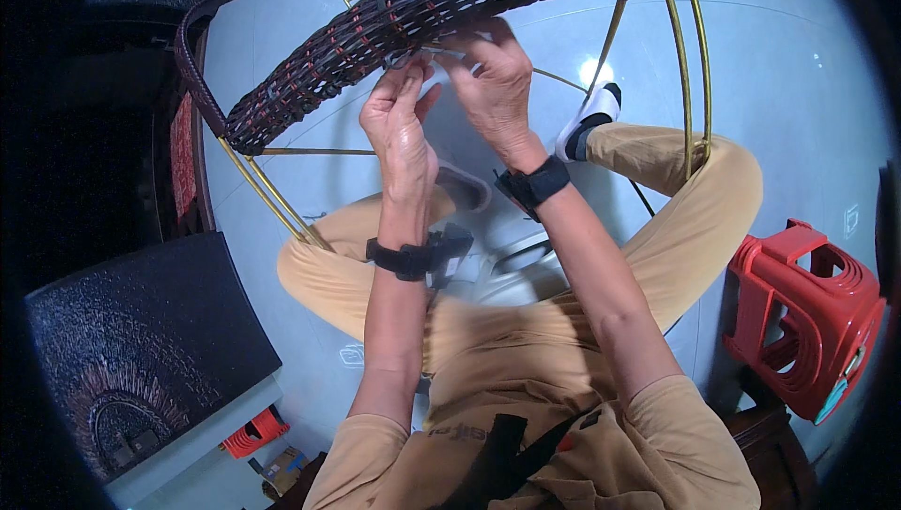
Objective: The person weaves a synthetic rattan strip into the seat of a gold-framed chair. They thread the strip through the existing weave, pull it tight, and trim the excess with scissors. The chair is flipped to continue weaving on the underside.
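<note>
Head view: a seated person in tan clothes works at a woven piece held above the knees.
Woven panel (375, 31): dark brown rattan with reddish flecks, curved over a brass-coloured wire frame (690, 60).
Left hand (399, 125): fingertips pinched on a strand at the weave's lower edge.
Right hand (493, 78): fingers curled against the same edge, beside the left.
Surroundings: red plastic stool (807, 322) at right; dark patterned panel (131, 350) lower left.

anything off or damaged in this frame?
Only one oddity: a red plastic stool lies tipped on its side on the floor at the person's right. Otherwise both hands, left hand and right hand, pinch at the edge of the dark woven band on the brass wire frame; no damage visible.
</note>
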### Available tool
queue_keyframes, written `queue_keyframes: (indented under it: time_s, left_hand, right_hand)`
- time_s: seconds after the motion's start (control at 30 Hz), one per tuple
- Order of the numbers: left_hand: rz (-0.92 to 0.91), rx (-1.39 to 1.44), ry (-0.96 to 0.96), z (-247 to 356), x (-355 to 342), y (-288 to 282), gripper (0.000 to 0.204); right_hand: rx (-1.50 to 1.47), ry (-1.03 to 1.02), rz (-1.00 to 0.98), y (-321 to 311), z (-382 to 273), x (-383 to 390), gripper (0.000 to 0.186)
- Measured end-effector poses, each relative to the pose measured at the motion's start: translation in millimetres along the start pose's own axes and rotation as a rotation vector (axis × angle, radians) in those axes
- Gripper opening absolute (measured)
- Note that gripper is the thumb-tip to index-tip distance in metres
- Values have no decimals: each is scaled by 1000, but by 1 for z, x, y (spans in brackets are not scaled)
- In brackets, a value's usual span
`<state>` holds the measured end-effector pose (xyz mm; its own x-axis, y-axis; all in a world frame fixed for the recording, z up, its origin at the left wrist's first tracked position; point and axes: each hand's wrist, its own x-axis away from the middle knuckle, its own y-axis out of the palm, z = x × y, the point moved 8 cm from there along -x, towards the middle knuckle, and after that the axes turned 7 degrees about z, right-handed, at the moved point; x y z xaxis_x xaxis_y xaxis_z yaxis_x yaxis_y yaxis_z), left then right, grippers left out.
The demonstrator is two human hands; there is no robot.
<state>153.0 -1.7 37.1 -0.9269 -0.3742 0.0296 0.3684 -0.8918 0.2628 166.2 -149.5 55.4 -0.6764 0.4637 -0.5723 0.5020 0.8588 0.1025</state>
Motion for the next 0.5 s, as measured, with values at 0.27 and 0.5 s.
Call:
queue_keyframes:
  time_s: [0.27, 0.5]
  left_hand:
    - [-63, 273, -87, -12, -4, 16, 18]
    - [-132, 412, -111, -18, -12, 17, 20]
  right_hand:
    - [76, -60, -126, -4, -10, 3, 6]
    - [61, 116, -266, 2, -5, 4, 8]
